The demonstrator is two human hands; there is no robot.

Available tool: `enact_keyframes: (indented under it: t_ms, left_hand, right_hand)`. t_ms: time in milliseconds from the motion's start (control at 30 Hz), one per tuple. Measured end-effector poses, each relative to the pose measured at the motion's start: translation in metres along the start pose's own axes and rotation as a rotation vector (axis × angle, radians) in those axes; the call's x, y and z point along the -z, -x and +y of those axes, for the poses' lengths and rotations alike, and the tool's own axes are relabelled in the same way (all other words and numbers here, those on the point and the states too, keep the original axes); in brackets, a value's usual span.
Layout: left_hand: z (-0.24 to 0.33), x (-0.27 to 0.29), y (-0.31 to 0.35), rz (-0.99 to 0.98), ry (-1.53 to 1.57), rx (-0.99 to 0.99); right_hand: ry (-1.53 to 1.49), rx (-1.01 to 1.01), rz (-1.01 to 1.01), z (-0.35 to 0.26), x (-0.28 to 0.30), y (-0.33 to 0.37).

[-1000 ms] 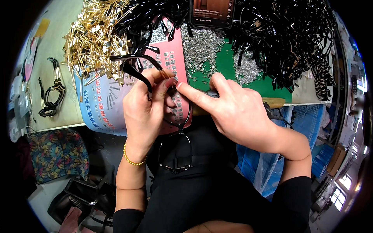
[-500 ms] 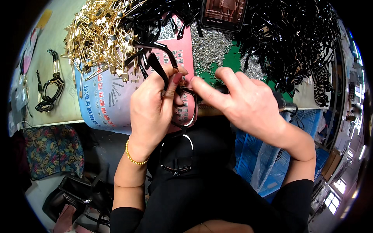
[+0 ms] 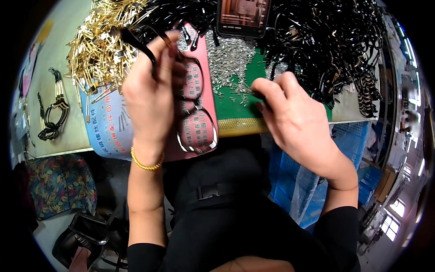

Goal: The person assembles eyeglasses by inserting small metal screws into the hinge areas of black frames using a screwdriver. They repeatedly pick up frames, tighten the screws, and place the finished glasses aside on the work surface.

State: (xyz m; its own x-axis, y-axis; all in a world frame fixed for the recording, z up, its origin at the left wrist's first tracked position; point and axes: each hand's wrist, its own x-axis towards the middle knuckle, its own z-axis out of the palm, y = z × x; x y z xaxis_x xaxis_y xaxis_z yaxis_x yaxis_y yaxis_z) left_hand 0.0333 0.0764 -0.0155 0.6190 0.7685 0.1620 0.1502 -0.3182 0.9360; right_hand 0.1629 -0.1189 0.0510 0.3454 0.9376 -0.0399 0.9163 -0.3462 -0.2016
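My left hand (image 3: 147, 90), with a gold beaded bracelet at the wrist, is closed around a dark eyeglass frame (image 3: 202, 110). The frame's two rims hang down over a pink and blue printed sheet (image 3: 210, 97), and a black temple arm sticks out past my fingers at the upper left. The fingers are blurred by motion. To the right, my right hand (image 3: 297, 120) is curled above the green mat (image 3: 235, 110). A small dark thing shows between its thumb and fingers, mostly hidden. A heap of small silver screws (image 3: 233, 59) lies between the hands, farther back.
Gold metal parts (image 3: 102, 52) are piled at the back left, and black temple arms (image 3: 321, 50) at the back right. A phone (image 3: 242, 20) stands at the back middle. Assembled dark frames (image 3: 56, 111) rest far left. A blue crate (image 3: 281, 179) is below the table's right edge.
My left hand has swung up and to the left with the eyeglass frame, away from my right hand. The rims have moved from my lap onto the sheet. My right hand's fingers have curled in.
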Motion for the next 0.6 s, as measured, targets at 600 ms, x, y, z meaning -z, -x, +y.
enact_keyframes:
  t_ms: [600]
  left_hand:
    - [-0.023,0.051,0.085,0.297,-0.098,-0.08]
  right_hand:
    - [-0.022,-0.134,-0.118,0.014,-0.008,0.024]
